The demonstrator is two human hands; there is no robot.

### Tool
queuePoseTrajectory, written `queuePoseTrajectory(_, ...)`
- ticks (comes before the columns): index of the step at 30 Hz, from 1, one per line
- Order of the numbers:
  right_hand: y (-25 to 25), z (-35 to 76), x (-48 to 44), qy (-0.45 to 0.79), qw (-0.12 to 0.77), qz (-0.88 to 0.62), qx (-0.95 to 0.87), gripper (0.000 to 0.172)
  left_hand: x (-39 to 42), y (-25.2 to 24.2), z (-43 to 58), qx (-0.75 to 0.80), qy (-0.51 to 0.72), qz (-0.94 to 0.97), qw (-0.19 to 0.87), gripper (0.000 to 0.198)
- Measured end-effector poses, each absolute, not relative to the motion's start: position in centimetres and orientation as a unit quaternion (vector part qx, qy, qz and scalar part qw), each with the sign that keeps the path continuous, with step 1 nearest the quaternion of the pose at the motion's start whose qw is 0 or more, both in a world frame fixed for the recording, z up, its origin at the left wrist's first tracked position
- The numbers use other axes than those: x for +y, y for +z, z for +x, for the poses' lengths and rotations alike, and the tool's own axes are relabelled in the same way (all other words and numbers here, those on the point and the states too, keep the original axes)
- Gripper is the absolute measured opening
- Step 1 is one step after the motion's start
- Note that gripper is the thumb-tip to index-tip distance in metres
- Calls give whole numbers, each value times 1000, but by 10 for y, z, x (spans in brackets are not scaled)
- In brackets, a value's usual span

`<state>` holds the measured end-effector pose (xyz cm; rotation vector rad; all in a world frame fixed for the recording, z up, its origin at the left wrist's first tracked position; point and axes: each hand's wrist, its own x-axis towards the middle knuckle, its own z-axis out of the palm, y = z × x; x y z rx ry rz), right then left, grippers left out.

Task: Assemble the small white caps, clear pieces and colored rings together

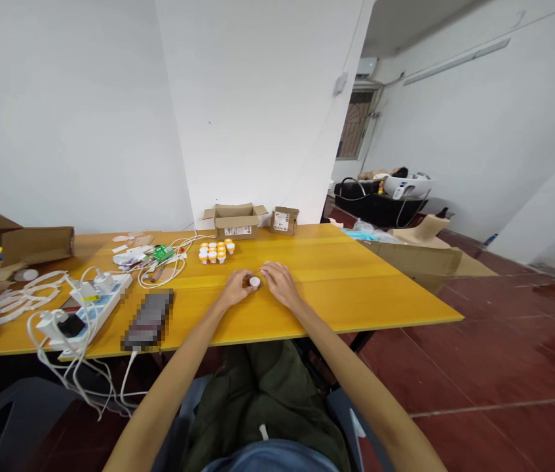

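Above the table, my left hand is closed around a small dark reddish-brown bottle with a round white top. The white top faces up toward me and is tilted a little; fingers hide most of the bottle's body. Just right of it is my right hand, thumb and forefinger brought together near the white top. Whatever may be between those fingertips is too small to make out. Beyond my left hand stands a tight group of small white containers with orange-yellow caps.
An open cardboard box and a smaller box stand by the wall. To the left lie a power strip with tangled white cables, a blurred dark device, a green packet and another open carton.
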<state>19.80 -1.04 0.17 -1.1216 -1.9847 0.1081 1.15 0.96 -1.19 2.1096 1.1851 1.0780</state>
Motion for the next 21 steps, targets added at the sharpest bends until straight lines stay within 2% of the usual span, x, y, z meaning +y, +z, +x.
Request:
queuePoseTrajectory(6, 3, 211, -9, 26, 449, -454, -769, 33, 8, -11, 12, 444, 385, 776, 230, 25)
queuePoseTrajectory(15, -5, 249, -15, -10, 436, -498, -749, 30, 2, -4, 13, 461, 357, 783, 219, 25)
queuePoseTrajectory(21, -4, 254, -28, 4, 362, -549, -754, 23, -1, 0, 15, 465, 352, 784, 213, 18)
